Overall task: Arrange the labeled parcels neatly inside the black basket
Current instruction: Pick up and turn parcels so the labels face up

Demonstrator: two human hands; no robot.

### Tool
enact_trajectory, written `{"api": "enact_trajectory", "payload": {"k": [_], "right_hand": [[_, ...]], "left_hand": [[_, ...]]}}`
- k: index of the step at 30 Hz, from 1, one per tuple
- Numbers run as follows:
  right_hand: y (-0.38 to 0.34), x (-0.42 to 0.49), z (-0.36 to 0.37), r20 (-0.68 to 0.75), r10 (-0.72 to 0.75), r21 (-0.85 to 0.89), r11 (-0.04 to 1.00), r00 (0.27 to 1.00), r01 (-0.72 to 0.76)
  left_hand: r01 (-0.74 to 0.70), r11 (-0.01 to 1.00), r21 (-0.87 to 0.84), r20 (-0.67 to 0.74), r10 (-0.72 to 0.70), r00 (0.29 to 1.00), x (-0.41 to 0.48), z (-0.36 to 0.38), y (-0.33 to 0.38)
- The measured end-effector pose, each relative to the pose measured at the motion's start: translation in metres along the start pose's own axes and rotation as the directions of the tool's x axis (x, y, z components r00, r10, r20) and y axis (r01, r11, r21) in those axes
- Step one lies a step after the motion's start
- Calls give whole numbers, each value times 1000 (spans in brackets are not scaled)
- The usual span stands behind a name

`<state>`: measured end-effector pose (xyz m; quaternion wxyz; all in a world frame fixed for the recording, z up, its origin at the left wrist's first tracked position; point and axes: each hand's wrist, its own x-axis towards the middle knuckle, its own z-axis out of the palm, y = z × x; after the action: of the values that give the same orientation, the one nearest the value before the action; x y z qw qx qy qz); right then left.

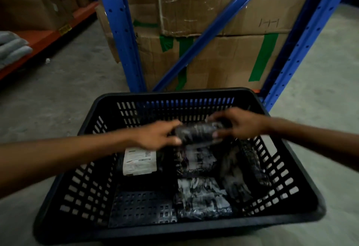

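A black slotted basket point(85, 193) stands on the floor in front of me. Both hands hold one dark plastic-wrapped parcel point(198, 132) above the basket's far half: my left hand point(157, 135) grips its left end and my right hand point(239, 123) grips its right end. Below them, a parcel with a white shipping label point(139, 161) lies flat at the back left of the basket floor. Other dark wrapped parcels point(204, 197) lie along the right side, one leaning against the right wall. The image is blurred around the hands.
Blue rack uprights and a diagonal brace point(122, 37) rise just behind the basket, with taped cardboard boxes point(223, 55) between them. An orange shelf point(44, 39) with grey cloth point(11, 48) is at the far left. Grey concrete floor surrounds the basket.
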<state>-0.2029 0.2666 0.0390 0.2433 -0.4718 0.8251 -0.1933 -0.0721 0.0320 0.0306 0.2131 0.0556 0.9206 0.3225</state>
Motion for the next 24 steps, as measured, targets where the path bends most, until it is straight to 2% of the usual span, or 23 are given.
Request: {"api": "enact_trajectory", "payload": {"k": [1,2,3,5,7,8,9,11,14,17,19,21,22,24], "right_hand": [[-5,1,-16,-15,43,173,984,999,-40],[-9,5,-26,-30,94,372,925,995,-76],[-11,10,-32,-35,148,569,816,988,-102],[-17,25,-32,24,256,838,522,966,-159],[-25,43,-18,133,411,913,303,902,-272],[-29,53,-7,193,472,910,242,860,-337],[-33,61,5,244,506,899,203,827,-389],[-42,75,32,308,496,882,171,811,-440],[-60,91,62,334,411,885,173,849,-432],[-73,106,71,307,335,914,157,891,-374],[-82,119,72,262,342,933,149,902,-327],[-91,132,80,180,410,934,214,894,-286],[-95,138,87,139,450,911,291,882,-292],[-101,147,110,111,495,830,431,862,-354]], "left_hand": [[25,991,-134,-38,-31,999,-7,-19,2],[41,964,-263,-89,-67,994,-11,-35,3],[57,912,-406,-139,-124,983,-14,-45,3],[70,690,-720,-169,-273,947,-20,-50,2],[114,466,-877,-96,-402,910,-27,-42,-2],[160,418,-894,-48,-445,894,-32,-34,-6],[212,419,-883,-15,-475,880,-38,-25,-9],[287,492,-822,-18,-526,851,-48,-7,-19],[314,551,-773,-122,-616,779,-53,0,-34],[282,548,-788,-248,-700,669,-49,-15,-51],[312,553,-772,-308,-756,578,-46,-25,-63],[357,588,-725,-373,-772,514,-44,-29,-79],[384,612,-691,-392,-764,513,-44,-29,-84],[443,640,-628,-362,-744,562,-42,-23,-92]]}}
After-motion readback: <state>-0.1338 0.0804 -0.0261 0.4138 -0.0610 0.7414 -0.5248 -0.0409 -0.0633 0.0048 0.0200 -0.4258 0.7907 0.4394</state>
